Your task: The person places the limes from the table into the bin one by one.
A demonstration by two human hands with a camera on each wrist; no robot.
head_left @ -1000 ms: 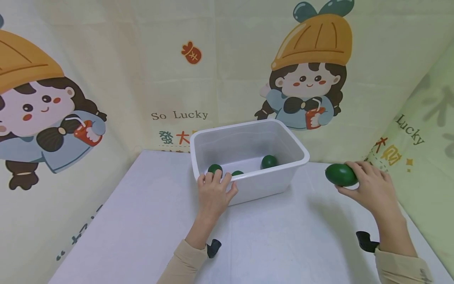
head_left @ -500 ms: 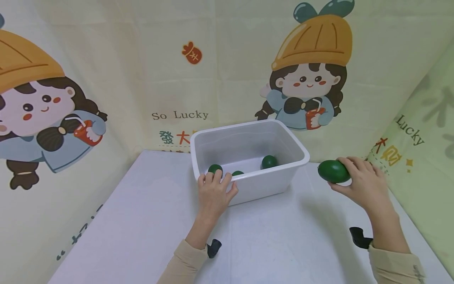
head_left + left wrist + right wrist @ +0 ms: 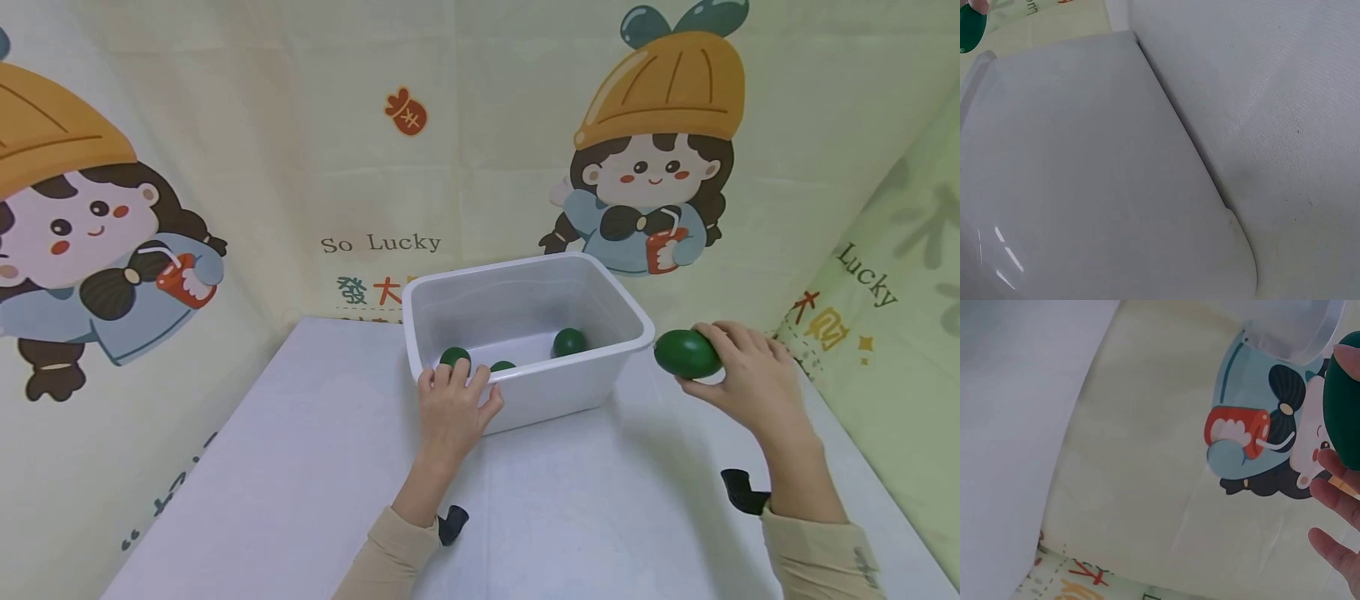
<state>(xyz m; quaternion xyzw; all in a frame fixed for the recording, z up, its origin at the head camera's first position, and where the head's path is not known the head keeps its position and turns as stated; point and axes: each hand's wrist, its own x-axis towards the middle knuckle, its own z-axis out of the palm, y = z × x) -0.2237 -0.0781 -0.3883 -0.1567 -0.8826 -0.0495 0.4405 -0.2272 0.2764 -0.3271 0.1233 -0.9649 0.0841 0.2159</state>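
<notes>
At the right in the head view, my right hand [image 3: 759, 379] pinches a smooth dark green lime [image 3: 684, 354] between thumb and fingers, above the table beside the white plastic bin [image 3: 551, 392]. The lime [image 3: 1342, 406] also shows at the right edge of the right wrist view, with several fingertips near it. My left hand [image 3: 452, 412] grips the bin's near rim at its left part, fingers hooked over it. Inside the bin lie more green limes, one at the right [image 3: 570, 342], one behind my left fingertips [image 3: 454, 357] and one mostly hidden by the near wall [image 3: 502, 366].
A white cloth covers the table [image 3: 300, 467]. Behind it hangs a cream backdrop [image 3: 502, 158] with cartoon figures, and another printed cloth [image 3: 900, 400] borders the right side. The bin's outer wall [image 3: 1085, 169] fills much of the left wrist view.
My right hand has moved left and slightly up with the lime, closer to the bin's right end. The left hand, the bin and the limes in it have stayed put.
</notes>
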